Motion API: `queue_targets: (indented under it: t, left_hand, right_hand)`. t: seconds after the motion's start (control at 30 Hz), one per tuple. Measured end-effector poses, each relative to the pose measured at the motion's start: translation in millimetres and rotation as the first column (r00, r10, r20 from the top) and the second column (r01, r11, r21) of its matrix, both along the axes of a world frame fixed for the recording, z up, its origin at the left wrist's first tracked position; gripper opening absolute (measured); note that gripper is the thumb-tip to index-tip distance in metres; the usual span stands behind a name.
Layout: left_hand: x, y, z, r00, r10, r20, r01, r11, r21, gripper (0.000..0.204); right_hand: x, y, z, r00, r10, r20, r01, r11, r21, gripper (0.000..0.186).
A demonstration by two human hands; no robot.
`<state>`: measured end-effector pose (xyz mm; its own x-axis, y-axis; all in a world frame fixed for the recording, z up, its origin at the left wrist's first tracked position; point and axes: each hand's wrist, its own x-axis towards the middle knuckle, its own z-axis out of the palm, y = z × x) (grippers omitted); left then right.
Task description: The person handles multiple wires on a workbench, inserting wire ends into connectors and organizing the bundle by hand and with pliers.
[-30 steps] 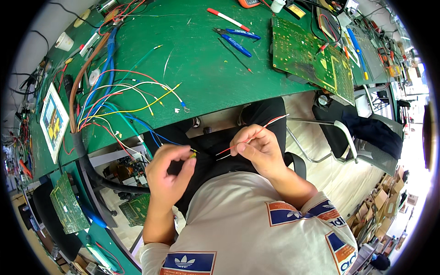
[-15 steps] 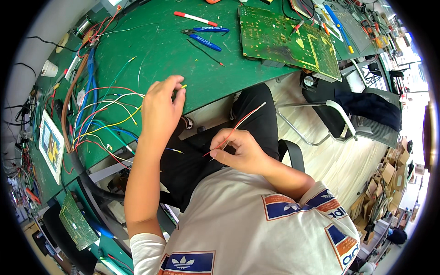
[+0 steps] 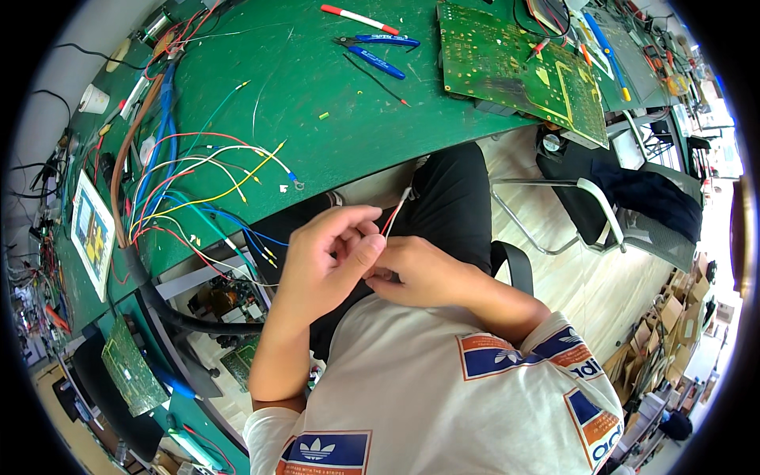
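Observation:
Over my lap my right hand (image 3: 419, 271) is closed on a thin pair of red and white wires (image 3: 393, 214). The pair's light-coloured tip rises above the fingers, and its lower part is hidden between my hands. My left hand (image 3: 336, 249) is right beside it, fingers curled, its thumb tip against the wires. Whether anything is pinched there is hidden. On the green table (image 3: 277, 87), left of my hands, several loose wires fan out from a thick cable (image 3: 120, 194), one ending in a blue ring terminal (image 3: 296, 182). A short yellow-green piece (image 3: 323, 115) lies farther back.
Blue-handled cutters (image 3: 378, 62), a red and white marker (image 3: 360, 19) and a dark wire (image 3: 378, 81) lie at the back. A large green circuit board (image 3: 514, 71) overhangs the table edge at right. A tablet-like screen (image 3: 91, 236) stands at left; a chair (image 3: 586, 198) is at right.
My left hand has come from the table down to the right hand, leaving the yellow-green piece on the table. The right hand keeps the wires, now turned more upright. The view has shifted slightly.

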<state>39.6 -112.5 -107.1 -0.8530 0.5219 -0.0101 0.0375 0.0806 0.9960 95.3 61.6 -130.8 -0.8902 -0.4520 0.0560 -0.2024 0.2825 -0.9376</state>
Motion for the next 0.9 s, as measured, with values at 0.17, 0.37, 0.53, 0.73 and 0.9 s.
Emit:
queue_targets:
  t: [0.17,0.37,0.53,0.73,0.9]
  left_hand:
    - [3,-2,-8,0.988,-0.096,0.118,0.093,0.995,0.036,0.015]
    - [1,-10,-6,0.968,0.014,0.249,-0.052,0.988,0.148,0.013]
    - [1,-21,-5,0.963,0.091,0.255,-0.135,0.977,0.164,0.020]
    - [5,-25,-2,0.956,0.094,0.277,-0.152,0.969,0.196,0.021]
    - [16,-26,-6,0.965,0.078,0.251,-0.138,0.963,0.230,0.014]
  right_hand:
    - [-1,1,8,0.981,0.186,0.054,-0.193,0.966,0.173,0.004]
    - [1,8,14,0.994,0.105,0.005,-0.105,0.989,0.100,0.009]
    - [1,7,21,0.982,-0.132,-0.136,0.121,0.989,-0.087,0.018]
    - [6,3,20,0.961,-0.260,0.092,0.276,0.914,-0.297,0.020]
    - [0,6,24,0.990,-0.138,0.012,0.138,0.977,-0.165,0.017]
